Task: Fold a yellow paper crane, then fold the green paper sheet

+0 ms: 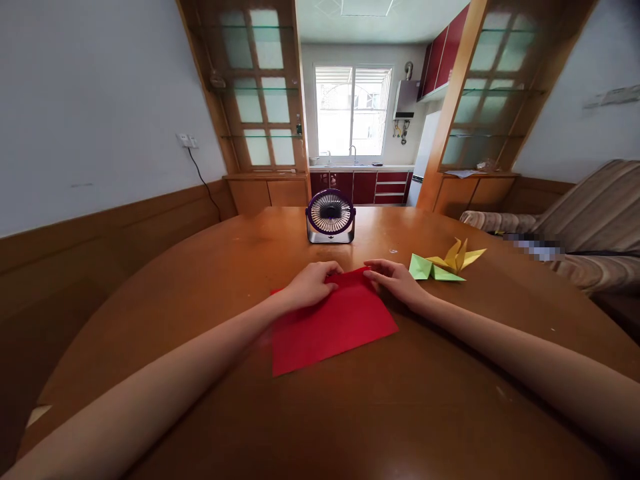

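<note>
A sheet of red paper lies on the wooden table in front of me, its far edge lifted a little. My left hand rests over the far left part of the sheet, thumb and fingers closed on its far edge. At the far right corner, my right hand pinches the paper between thumb and forefinger. Just beyond my right hand sit a green folded paper piece and a yellow origami crane.
A small purple desk fan stands upright beyond the paper on the wooden table. To the right is a striped sofa. Behind the table are glass-shelved wooden cabinets and a kitchen with a window.
</note>
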